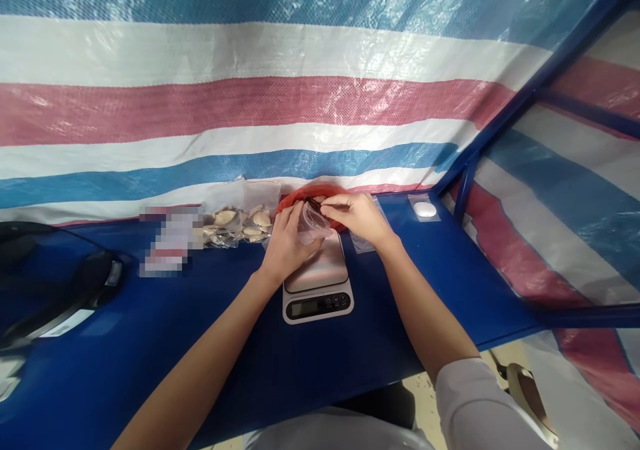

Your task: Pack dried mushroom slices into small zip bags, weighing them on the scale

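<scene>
My left hand [290, 240] is closed on a clear plastic bag [314, 222], which it holds over the back of a digital kitchen scale [317, 280]. Close to the bag's mouth, my right hand [353, 213] has its fingers pinched together; what lies between them is too small to make out. Behind both hands sits an orange-red bag [313, 191], its mouth spread and its contents mostly hidden. To the left of my left hand, two clear bags filled with pale brown dried pieces [223, 225] lean near the back sheet.
A flat clear bag [363, 242] lies beneath my right wrist. Farther right is a small packet with a white round thing [425, 209]. A blurred-out printed sheet [170, 240] and a black strapped object [90, 290] occupy the left of the blue table [240, 383]. Striped sheeting [250, 110] rises behind.
</scene>
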Available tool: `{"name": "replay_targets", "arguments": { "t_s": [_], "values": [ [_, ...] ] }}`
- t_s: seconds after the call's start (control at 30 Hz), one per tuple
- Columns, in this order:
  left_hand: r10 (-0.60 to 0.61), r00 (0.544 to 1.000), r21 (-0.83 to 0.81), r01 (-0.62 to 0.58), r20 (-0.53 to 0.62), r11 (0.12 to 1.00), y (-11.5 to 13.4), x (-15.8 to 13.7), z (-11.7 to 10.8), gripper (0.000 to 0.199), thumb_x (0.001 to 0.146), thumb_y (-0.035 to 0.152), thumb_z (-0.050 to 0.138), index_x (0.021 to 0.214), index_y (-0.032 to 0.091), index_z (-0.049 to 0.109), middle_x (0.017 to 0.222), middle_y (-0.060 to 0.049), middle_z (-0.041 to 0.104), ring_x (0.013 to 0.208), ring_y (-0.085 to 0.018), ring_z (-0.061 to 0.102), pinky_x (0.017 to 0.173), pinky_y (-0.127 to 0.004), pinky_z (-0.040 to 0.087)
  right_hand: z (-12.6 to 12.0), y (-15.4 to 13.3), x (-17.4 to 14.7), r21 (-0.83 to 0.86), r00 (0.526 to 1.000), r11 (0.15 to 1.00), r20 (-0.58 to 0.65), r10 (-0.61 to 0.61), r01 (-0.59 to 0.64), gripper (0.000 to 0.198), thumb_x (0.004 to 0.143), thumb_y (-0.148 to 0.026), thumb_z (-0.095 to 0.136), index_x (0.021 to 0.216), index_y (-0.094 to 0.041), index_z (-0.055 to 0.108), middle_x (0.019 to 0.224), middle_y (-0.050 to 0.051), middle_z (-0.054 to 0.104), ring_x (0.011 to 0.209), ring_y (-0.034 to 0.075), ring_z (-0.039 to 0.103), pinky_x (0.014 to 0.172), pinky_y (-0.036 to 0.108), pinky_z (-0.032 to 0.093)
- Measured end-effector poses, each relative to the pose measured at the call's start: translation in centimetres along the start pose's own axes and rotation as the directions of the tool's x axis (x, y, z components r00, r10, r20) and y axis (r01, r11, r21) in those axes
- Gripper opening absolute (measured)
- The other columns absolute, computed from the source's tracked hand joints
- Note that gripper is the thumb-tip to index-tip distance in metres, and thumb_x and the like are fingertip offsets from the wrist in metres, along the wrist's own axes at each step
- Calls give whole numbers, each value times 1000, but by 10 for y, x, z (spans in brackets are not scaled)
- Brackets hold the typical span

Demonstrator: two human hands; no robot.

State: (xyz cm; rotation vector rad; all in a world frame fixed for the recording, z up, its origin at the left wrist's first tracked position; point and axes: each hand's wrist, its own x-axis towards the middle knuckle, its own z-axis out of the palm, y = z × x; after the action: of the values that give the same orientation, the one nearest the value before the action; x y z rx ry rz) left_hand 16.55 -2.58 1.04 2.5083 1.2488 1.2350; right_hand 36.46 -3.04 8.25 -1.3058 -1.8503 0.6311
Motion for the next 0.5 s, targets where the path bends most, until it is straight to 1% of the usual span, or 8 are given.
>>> {"name": "replay_targets", "arguments": {
  "t_s": [0.13, 0.23, 0.3, 0.37, 0.43, 0.5],
  "values": [
    [6, 1000, 9, -6, 5, 1000, 0, 1, -2, 79, 82, 43, 73, 148, 14, 41, 135, -20, 58, 127, -38, 55, 110, -56, 45, 2, -10, 3, -38, 995, 997, 81, -63, 66, 15, 88, -24, 68, 93, -24, 82, 91, 1, 79, 80, 17, 70, 79, 28, 50],
    [13, 1000, -4, -12, 15, 1000, 0, 0, -2, 78, 82, 40, 73, 149, 16, 40, 136, -19, 58, 126, -37, 56, 109, -55, 46, 6, -12, 4, -14, 983, 993, 149, -110, 113, 18, 90, -26, 65, 88, -21, 82, 85, 1, 77, 78, 16, 66, 74, 25, 48],
    [16, 1000, -17, -16, 24, 1000, -1, -1, -2, 78, 82, 40, 73, 149, 16, 41, 134, -19, 59, 125, -36, 57, 108, -54, 47, 8, -12, 5, 41, 978, 994, 178, -112, 106, 25, 93, -31, 61, 84, -18, 80, 78, 1, 74, 74, 15, 64, 69, 25, 47],
    [1, 999, -21, 0, 42, 1000, -1, -1, -2, 77, 82, 41, 73, 149, 17, 42, 133, -18, 60, 124, -35, 58, 109, -54, 47, 9, -11, 6, 90, 975, 993, 202, -97, 80, 30, 94, -37, 62, 81, -16, 79, 73, 2, 72, 70, 15, 62, 66, 25, 46],
    [-20, 998, -26, 22, 59, 999, -1, -1, -2, 76, 82, 42, 73, 148, 18, 43, 133, -17, 61, 124, -35, 58, 109, -54, 46, 10, -9, 8, 118, 971, 991, 221, -92, 68, 28, 90, -40, 67, 80, -16, 79, 73, 2, 72, 72, 15, 63, 66, 25, 47],
    [-41, 997, -37, 43, 72, 998, -1, -1, -3, 76, 82, 44, 73, 147, 18, 44, 133, -17, 61, 124, -34, 58, 109, -54, 47, 11, -7, 9, 127, 965, 989, 242, -102, 72, 23, 85, -37, 72, 77, -17, 78, 74, 3, 73, 74, 16, 63, 67, 25, 48]
  ]
}}
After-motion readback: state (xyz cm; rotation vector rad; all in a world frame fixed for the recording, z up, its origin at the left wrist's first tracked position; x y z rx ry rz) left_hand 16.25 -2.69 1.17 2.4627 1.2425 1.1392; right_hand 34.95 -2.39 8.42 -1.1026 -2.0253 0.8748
